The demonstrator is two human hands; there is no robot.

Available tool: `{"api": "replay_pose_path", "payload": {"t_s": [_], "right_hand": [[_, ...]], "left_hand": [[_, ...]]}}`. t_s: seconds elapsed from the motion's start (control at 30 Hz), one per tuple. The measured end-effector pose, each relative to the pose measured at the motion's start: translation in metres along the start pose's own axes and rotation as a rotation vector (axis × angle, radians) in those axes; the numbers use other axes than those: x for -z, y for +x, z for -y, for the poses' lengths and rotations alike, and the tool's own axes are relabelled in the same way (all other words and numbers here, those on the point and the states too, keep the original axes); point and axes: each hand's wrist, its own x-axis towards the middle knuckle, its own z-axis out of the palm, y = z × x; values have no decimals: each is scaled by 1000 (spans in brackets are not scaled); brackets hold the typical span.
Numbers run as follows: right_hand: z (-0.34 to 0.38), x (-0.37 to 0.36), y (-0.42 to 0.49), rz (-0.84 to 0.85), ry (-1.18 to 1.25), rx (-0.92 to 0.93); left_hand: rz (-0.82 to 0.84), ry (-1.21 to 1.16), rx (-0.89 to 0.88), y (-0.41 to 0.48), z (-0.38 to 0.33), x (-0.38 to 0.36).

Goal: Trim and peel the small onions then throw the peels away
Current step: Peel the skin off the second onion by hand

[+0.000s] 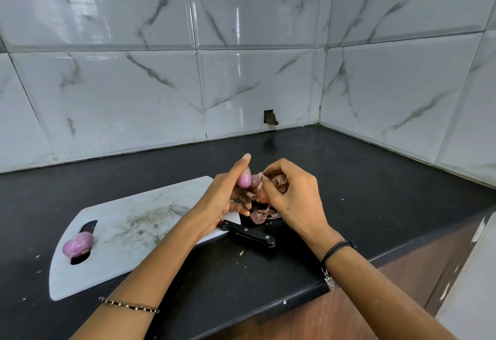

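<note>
My left hand (224, 192) holds a small pink onion (244, 181) between thumb and fingers above the right end of the white cutting board (128, 229). My right hand (288, 194) pinches the loose papery skin (277, 178) hanging off that onion. More peels (261, 216) lie on the black counter just under my hands. A peeled pink onion (77, 244) rests at the board's left end, by its handle slot. A black-handled knife (248, 233) lies across the board's right edge, its blade partly hidden under my left hand.
The black counter (362, 184) runs into a corner of white marble-look tiled walls (241, 44). A small hole (270, 117) breaks the wall tile near the counter. The counter's front edge (295, 299) is close to me, with wooden cabinet fronts below.
</note>
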Motion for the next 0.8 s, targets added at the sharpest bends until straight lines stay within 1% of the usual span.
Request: {"api": "replay_pose_path", "payload": {"t_s": [0.1,0.23,0.37,0.53,0.67,0.8], "right_hand": [[-2,0,1,-57,-16,-33],[-3,1,2,-102,-45,-55],[-7,0,3,-67,-77,-124],[-8,0,4,-55,-86,-137],[-6,3,4,-103,-81,-103],[-5,2,2,-103,-84,-58]], "left_hand": [[-31,-39,18,1,0,1],[-25,-99,12,0,-1,2],[-59,-180,-10,1,-2,3],[-94,-341,-46,1,-3,5],[-62,-378,-46,0,-4,6],[30,-395,-19,-2,-4,7]]}}
